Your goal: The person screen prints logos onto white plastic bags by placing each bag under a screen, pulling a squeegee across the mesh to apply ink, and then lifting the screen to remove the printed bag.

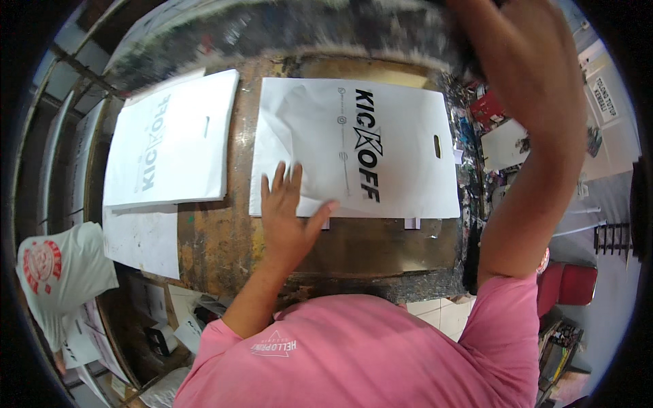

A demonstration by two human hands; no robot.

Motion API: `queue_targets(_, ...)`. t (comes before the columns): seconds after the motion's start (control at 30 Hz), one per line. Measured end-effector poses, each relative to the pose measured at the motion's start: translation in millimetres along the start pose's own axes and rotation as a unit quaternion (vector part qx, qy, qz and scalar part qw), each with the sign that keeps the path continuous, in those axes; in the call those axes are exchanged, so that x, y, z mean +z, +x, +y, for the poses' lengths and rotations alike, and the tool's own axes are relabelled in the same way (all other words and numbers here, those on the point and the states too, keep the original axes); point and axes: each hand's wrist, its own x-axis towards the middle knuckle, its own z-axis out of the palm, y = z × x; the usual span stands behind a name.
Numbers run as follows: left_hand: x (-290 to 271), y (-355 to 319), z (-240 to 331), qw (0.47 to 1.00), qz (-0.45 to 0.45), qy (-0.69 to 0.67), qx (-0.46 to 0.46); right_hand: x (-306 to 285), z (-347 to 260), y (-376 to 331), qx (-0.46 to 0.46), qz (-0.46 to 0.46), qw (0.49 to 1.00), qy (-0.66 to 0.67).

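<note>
White bag [388, 146] — nr L corner under L hand [284, 214], spread, R hand [530, 61] up — grip unclear

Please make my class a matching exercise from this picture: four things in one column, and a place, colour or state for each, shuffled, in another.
Column one
1. Left hand
2. Stack of bags
3. Camera wearer's shirt
4. Chair

Column two
A. Pink
B. Fingers spread, over the near edge of a white bag
C. Red
D. On the left part of the worktable

Right pairs: 1-B, 2-D, 3-A, 4-C
</note>
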Motion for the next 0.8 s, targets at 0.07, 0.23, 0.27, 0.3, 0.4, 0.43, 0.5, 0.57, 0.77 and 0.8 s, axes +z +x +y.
queue_targets(0.07, -12, 31, 16, 0.996, 0.076, -0.038, 0.014, -7, -24, 17, 0.118, -0.018, 0.993, 0.027)
queue_targets(0.23, -29, 23, 0, 0.964, 0.138, -0.144, -0.178, -5, -10, 19, 0.118, -0.01, 0.993, 0.021)
queue_targets(0.27, -36, 14, -12, 0.955, 0.148, -0.149, -0.208, -5, -4, 18, 0.097, -0.006, 0.995, 0.013)
queue_targets(0.3, -46, 6, -25, 0.953, 0.161, -0.138, -0.217, -4, -2, 15, 0.075, -0.002, 0.997, 0.008)
queue_targets(0.4, -82, -13, -62, 0.96, 0.195, -0.073, -0.189, -3, 13, 11, 0.012, 0.008, 1.0, -0.023)
queue_targets(0.43, -91, -22, -78, 0.958, 0.222, -0.046, -0.173, -2, 17, 10, -0.019, 0.018, 0.999, -0.035)
queue_targets(0.5, -116, -37, -110, 0.963, 0.218, 0.047, -0.151, 4, 40, -1, -0.119, 0.054, 0.989, -0.063)
queue_targets(0.57, -147, -67, -141, 0.951, 0.237, 0.113, -0.164, 13, 31, -8, -0.096, 0.065, 0.991, -0.061)
queue_targets(0.77, -224, -119, -253, 0.921, 0.287, 0.12, -0.236, 11, 12, -26, -0.085, 0.053, 0.991, -0.09)
queue_targets(0.8, -230, -125, -269, 0.913, 0.302, 0.078, -0.264, 11, 12, -28, -0.089, 0.073, 0.989, -0.097)
